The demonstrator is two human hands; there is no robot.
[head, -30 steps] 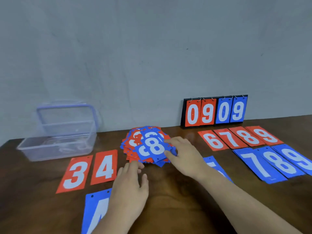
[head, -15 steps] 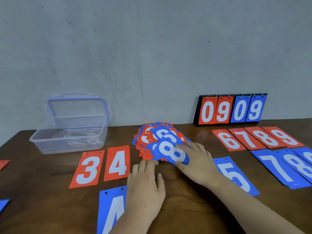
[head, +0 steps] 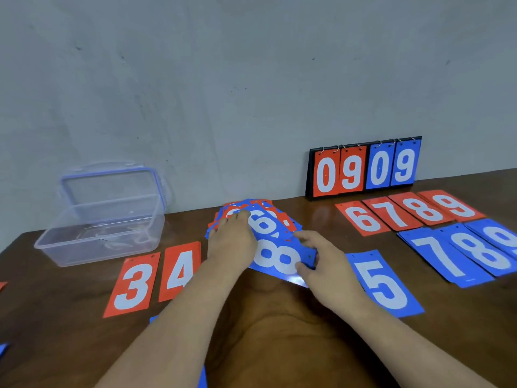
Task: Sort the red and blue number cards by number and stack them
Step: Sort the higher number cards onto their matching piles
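Recorder: Hands, first entry?

Observer: Left hand (head: 232,242) lies flat on the mixed pile (head: 282,217) of red and blue cards, fingers straight, pressing, grasping nothing. Right hand (head: 324,264) pinches the blue 8 card (head: 277,260) at its right end, between thumb and fingers. That card sits at the pile's near edge, partly overlapping it.

Recorder: Readable writing, taken from the pile?

Observer: On top of the pile, a blue card shows 6 or 9; cannot tell which way up. Left of the pile: red 3 (head: 131,284) and red 4 (head: 180,271), side by side. Right of the pile, just beside the right hand: blue 5 (head: 386,287). Farther right: red row (head: 405,214) reading 6, 7, 8, 9, overlapping. Nearer than it, blue row (head: 461,253) reading 7, 8, then a digit cut by the frame. Behind and right of the pile, against the wall: scoreboard (head: 363,169), red 0 9, blue 0 9.

Recorder: Anything else?

Observer: Far left of the pile, clear plastic box (head: 103,219), lid raised. All on a brown table (head: 279,331).
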